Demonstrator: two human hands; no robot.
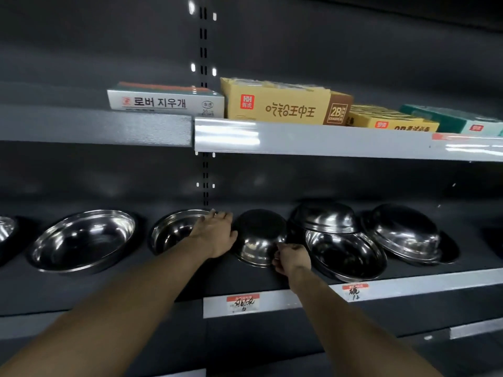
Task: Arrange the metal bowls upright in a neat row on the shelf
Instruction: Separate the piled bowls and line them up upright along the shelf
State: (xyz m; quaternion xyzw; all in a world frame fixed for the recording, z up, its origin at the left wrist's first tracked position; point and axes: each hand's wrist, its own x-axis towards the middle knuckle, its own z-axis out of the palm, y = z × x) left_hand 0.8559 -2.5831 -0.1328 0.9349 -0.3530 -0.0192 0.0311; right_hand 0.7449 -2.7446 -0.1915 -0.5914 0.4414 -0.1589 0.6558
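Observation:
Several shiny metal bowls sit on the dark shelf (190, 278). An upside-down bowl (258, 235) lies in the middle, tilted up at its front. My left hand (215, 235) presses against its left side with the fingers spread. My right hand (290, 258) pinches its front right rim. Left of it stand two upright bowls, one large (84, 238) and one partly behind my left hand (171, 229). To the right, an inverted bowl (324, 217) rests on a tilted one (345, 257), and a further inverted bowl (405, 232) lies beyond.
The upper shelf (326, 142) overhangs close above, carrying a white box (163, 102), a yellow box (280, 107) and more boxes to the right. Price tags (242, 303) hang on the lower shelf's front edge. Another bowl's edge (5, 227) shows at far left.

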